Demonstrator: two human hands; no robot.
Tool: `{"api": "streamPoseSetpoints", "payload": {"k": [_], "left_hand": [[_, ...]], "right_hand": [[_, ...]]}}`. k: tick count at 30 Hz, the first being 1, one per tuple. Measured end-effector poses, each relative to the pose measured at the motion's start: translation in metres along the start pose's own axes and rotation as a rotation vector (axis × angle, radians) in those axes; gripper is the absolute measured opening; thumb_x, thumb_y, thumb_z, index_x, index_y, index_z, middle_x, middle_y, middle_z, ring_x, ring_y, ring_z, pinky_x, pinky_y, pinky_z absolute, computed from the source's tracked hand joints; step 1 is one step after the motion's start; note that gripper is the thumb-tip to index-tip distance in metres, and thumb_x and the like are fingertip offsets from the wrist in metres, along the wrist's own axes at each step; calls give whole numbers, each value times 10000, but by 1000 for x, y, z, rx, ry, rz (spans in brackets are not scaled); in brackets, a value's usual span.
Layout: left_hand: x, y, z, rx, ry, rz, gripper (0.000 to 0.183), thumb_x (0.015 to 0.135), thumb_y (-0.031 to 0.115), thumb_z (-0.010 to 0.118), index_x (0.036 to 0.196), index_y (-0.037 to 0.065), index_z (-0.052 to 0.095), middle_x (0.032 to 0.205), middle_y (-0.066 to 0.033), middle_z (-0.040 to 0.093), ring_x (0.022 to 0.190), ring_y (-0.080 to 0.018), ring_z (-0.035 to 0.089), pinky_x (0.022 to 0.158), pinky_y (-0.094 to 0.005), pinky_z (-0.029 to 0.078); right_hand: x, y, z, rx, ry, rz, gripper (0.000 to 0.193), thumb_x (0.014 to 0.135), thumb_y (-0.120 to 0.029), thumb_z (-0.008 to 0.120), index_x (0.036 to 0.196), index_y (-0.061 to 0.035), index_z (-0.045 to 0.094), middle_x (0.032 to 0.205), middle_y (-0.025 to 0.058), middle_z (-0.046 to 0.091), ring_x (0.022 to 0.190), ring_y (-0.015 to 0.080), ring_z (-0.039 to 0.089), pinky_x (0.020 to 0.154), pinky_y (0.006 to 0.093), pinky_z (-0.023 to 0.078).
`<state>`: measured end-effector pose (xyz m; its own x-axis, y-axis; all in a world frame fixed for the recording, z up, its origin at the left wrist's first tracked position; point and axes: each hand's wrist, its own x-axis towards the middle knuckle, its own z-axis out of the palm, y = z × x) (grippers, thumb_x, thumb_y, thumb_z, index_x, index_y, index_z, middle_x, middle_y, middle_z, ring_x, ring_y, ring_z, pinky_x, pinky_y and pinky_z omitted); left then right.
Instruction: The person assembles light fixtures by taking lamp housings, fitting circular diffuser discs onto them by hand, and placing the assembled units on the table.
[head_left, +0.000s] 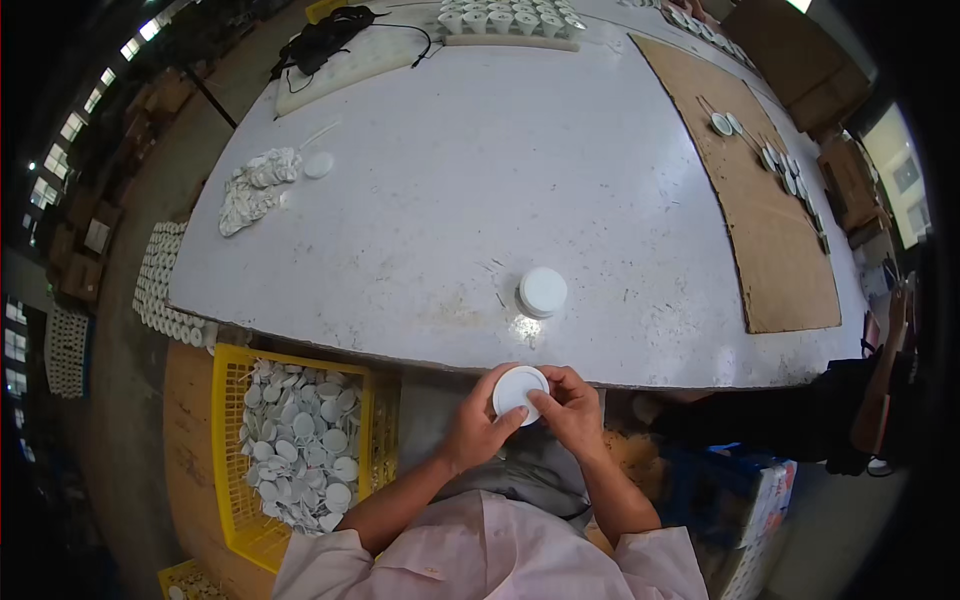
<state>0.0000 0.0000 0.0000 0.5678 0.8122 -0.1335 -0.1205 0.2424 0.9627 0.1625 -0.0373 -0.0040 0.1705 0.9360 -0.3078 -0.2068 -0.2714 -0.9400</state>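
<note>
Close to my body, just off the table's near edge, a round white disc (519, 390) with a raised rim is held between both hands. My left hand (480, 420) is closed round its left side, the thumb pressed on the face. From the other side my right hand (570, 412) grips it, its thumb also lying on the face. What the fingers do underneath is hidden. Beyond the hands, a short stack of white round pieces (543, 291) stands on the table (430, 220).
A yellow crate (225, 450) full of small white discs (300, 440) stands at the lower left. A crumpled white cloth (262, 185) lies far left. Brown cardboard (770, 230) with several long-stemmed pieces covers the right side. White cups (510, 20) and a black bag (325, 40) sit at the back.
</note>
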Motion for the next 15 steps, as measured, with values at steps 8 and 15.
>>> {"api": "streamPoseSetpoints", "payload": {"k": [8,15], "left_hand": [[-4,-2,-8,18,48,-9,512,900,69,569,1355,-18,352,1215,-108,511,1087,-152,521,926,-294,443],[0,-4,-9,-54,70,-50,503,876,96,611,1329,24,404,1006,-32,582,689,-28,490,557,-182,416]], "right_hand": [[0,6,9,26,0,-20,246,863,-53,665,1079,23,573,929,52,651,802,71,597,695,202,490],[-2,3,12,29,4,-13,226,868,-49,656,1069,19,575,914,39,645,804,63,588,696,197,482]]}}
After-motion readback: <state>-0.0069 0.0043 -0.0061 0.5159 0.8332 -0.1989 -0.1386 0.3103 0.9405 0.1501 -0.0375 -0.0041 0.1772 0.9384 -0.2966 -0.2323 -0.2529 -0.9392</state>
